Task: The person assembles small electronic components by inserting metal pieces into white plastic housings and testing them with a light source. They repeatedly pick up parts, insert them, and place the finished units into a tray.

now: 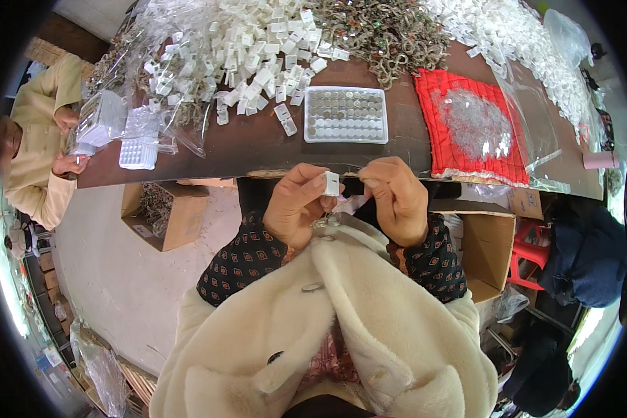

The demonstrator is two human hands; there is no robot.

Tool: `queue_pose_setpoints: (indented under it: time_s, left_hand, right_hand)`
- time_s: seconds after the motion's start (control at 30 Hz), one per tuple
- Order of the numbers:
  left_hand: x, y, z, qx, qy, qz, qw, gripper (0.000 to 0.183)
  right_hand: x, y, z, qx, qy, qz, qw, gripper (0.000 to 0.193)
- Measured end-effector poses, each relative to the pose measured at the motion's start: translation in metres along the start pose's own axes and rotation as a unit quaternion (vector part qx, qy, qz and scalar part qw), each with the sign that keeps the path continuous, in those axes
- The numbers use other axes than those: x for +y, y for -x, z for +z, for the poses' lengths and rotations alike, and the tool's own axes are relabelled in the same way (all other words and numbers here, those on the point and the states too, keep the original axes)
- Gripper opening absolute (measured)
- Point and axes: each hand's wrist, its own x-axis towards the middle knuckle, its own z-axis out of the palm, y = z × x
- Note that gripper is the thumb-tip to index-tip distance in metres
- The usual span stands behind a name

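Between thumb and fingers, my left hand (296,205) grips a small white plastic case (331,184) with a dark slot, held in front of the table's edge. Beside it on the right, my right hand (397,200) is closed in a pinch, its fingertips apart from the case. Whatever those fingertips hold, if anything, is too small to make out. On the table ahead lies a white tray (346,140) with rows of round silver button cells (338,103); its nearer rows show bare white pockets. To the tray's left rest a few loose white cases (285,120).
White cases (258,52) and tangled grey-brown strands (390,35) heap along the back. At right, a red cloth (442,132) bears small transparent pieces (474,118). Cardboard boxes (488,254) flank me below. Another person (38,139) sits at far left beside white trays (138,150).
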Motion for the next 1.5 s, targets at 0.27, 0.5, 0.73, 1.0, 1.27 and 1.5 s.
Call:
queue_pose_setpoints:
  time_s: [0.27,0.5,0.73,1.0,1.27,1.5]
  left_hand:
    - [0.005,0.005,0.006,0.028,-0.017,0.007,0.999,0.011]
    - [0.003,0.003,0.001,0.076,-0.176,0.091,0.977,0.014]
    - [0.004,0.003,0.006,0.064,-0.113,0.071,0.989,0.014]
    - [0.007,0.006,-0.006,0.019,-0.138,0.022,0.99,0.012]
    - [0.033,0.014,-0.022,0.007,-0.13,0.035,0.991,0.014]
    - [0.053,0.017,-0.033,0.134,0.004,0.09,0.987,0.028]
  right_hand:
    - [-0.023,-0.026,0.015,-0.062,0.036,-0.123,0.99,0.047]
    - [-0.022,-0.031,0.011,-0.151,0.133,-0.162,0.966,0.05]
    - [-0.04,-0.03,0.015,-0.064,0.069,-0.014,0.995,0.011]
    - [-0.034,-0.028,0.008,-0.128,-0.003,0.105,0.986,0.014]
    - [-0.033,-0.06,0.025,-0.206,-0.073,0.161,0.962,0.02]
    - [0.008,-0.094,0.074,-0.091,0.341,-0.171,0.92,0.025]
